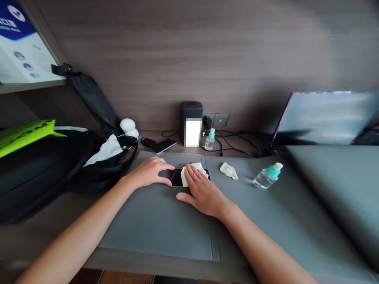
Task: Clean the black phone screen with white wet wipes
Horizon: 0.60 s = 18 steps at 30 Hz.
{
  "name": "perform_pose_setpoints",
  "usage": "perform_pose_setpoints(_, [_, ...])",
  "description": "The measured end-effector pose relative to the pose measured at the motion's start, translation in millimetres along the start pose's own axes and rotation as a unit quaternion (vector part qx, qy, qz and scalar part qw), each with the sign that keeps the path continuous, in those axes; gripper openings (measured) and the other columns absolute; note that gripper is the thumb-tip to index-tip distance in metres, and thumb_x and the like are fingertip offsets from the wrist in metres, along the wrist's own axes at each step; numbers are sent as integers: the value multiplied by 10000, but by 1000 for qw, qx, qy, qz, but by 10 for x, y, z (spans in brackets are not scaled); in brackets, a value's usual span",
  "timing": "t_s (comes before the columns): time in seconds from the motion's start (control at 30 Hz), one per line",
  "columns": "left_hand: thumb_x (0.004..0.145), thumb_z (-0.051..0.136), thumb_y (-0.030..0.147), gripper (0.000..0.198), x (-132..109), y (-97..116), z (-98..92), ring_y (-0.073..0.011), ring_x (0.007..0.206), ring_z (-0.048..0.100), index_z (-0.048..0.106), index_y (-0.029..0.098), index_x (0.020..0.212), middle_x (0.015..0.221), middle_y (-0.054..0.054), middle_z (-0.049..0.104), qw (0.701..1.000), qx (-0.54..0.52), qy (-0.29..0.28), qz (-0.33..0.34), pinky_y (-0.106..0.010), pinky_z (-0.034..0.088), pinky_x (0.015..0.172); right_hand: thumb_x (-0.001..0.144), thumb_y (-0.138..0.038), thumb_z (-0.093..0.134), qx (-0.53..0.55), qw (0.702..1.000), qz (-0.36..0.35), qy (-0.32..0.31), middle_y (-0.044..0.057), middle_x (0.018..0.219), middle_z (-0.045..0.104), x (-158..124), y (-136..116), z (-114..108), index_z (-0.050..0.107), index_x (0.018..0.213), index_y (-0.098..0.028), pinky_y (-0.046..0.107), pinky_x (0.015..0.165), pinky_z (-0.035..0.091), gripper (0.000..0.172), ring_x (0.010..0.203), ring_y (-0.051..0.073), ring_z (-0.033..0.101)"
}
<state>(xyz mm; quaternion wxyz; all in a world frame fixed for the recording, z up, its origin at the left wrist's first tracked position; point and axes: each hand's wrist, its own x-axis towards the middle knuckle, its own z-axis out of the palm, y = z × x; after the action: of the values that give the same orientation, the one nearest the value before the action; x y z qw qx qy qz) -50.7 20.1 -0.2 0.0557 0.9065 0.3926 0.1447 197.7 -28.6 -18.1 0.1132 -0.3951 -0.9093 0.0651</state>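
Note:
A smartphone (177,179) with a dark screen lies flat on the grey desk mat (154,221). My left hand (148,172) grips its left end, thumb on the near edge and fingers on the far edge. Over the right part of the screen is a white tissue (184,178), pressed down by my right hand (204,193), whose fingers lie flat and stretched out with the thumb apart. The phone's right end is mostly hidden under the tissue and hand. To the right sit a crumpled tissue (229,170) and a clear spray bottle (267,177) with a turquoise collar.
Along the back stand a black speaker (191,108), a smaller spray bottle (210,141), cables (237,146), another phone (163,146) and a white rounded object (129,127). A black bag (47,169) fills the left. A monitor (322,118) stands at the right.

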Motion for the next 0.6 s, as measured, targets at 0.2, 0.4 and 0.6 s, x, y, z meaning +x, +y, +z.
perform_pose_setpoints(0.2, [697,797,550,642,7,19,21,-253,1051,640,649,257,1249,1138,-69,692,999,-34,-15,-14,-354,481,930,887,-773,292,10,999,-11,-35,264,1566,160,37,-57,-23,263,1503,38,503,1201,198,1018,1473,351,127])
perform_pose_setpoints(0.4, [698,801,538,635,4,23,23,-256,1071,637,656,242,1240,1161,-75,685,999,-43,-12,-24,-359,478,951,898,-767,272,7,1000,8,-23,263,1562,191,17,-14,-26,276,1503,27,517,1191,221,997,1470,353,148])
perform_pose_setpoints(0.6, [696,808,521,670,6,3,55,-253,1119,616,619,260,1283,1219,-52,688,998,-65,1,-9,-348,478,957,902,-761,275,7,999,-30,-29,262,1572,133,60,-103,33,215,1511,53,501,1206,182,1019,1478,351,93])
